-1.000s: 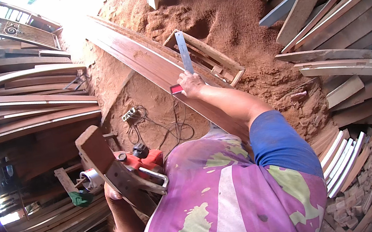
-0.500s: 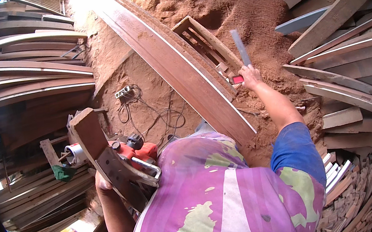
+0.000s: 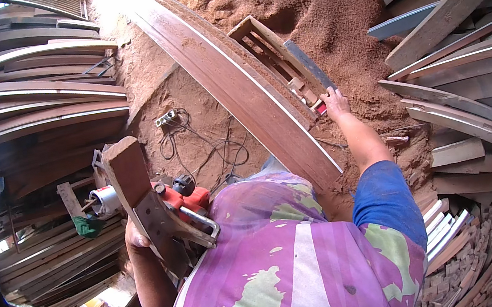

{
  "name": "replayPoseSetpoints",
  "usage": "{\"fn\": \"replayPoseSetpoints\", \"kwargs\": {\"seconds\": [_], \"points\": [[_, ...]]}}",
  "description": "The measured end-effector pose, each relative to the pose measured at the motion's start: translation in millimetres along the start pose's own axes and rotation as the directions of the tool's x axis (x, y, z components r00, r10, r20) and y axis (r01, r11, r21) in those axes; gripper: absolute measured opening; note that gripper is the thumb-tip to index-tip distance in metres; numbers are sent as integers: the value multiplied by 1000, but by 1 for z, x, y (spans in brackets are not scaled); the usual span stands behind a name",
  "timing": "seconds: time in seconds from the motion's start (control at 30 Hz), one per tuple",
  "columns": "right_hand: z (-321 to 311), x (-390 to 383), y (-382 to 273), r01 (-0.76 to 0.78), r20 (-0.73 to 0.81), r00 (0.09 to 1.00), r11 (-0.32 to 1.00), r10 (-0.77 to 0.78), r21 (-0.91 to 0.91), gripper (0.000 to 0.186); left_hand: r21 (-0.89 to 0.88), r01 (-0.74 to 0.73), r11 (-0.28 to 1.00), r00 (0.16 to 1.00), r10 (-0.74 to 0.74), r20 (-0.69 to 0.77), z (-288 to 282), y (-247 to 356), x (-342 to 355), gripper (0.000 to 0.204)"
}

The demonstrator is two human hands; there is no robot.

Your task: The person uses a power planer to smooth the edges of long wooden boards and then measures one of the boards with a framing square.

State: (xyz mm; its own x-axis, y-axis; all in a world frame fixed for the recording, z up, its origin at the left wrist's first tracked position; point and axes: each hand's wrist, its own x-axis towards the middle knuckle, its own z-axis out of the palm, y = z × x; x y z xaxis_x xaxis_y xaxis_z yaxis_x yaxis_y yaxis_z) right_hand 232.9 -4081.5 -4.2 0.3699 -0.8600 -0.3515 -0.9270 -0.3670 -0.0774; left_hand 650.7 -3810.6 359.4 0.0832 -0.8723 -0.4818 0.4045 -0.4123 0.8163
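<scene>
My right hand (image 3: 334, 103) is closed on what looks like a try square, with a flat grey metal blade (image 3: 307, 63) and a red part (image 3: 321, 108) by my fingers. The blade lies along the side of a narrow wooden box (image 3: 276, 41), which has wood pieces inside. At my left, my left hand (image 3: 137, 235) grips the edge of a thick brown wooden piece (image 3: 125, 163), its fingers partly hidden. Against that piece sits a red power tool (image 3: 185, 197) with a bent metal bar, close to my body.
A long, wide plank (image 3: 219, 89) with a white edge slants across the middle. Beyond it lies sawdust (image 3: 347, 22). A power strip (image 3: 165, 118) and tangled cords (image 3: 221, 150) rest on the ground. Boards are stacked at left (image 3: 44, 87) and right (image 3: 471, 117), offcuts (image 3: 477, 259) at lower right.
My right hand has lowered the try square, and its blade has swung left onto the box's side. My left hand stays on the wooden piece; the view has shifted slightly.
</scene>
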Motion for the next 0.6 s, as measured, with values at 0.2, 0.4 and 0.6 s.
{"fn": "replayPoseSetpoints", "kwargs": {"seconds": [0.2, 0.4, 0.6], "points": [[-27, 7, -53, 43, -369, 926, 947, 83, 320, 31, -35, -37, 999, 991, 41, 128, -32, -18, -13, 117], [-213, -68, -244, 596, -512, 748, 90, -422, 798, 26, -57, -210, 976, 946, 218, 241, -20, -16, 0, 109], [-264, -137, -338, 333, -553, 466, -442, -691, 833, 36, 89, -236, 968, 956, 215, 199, -23, 3, -23, 115]]}}
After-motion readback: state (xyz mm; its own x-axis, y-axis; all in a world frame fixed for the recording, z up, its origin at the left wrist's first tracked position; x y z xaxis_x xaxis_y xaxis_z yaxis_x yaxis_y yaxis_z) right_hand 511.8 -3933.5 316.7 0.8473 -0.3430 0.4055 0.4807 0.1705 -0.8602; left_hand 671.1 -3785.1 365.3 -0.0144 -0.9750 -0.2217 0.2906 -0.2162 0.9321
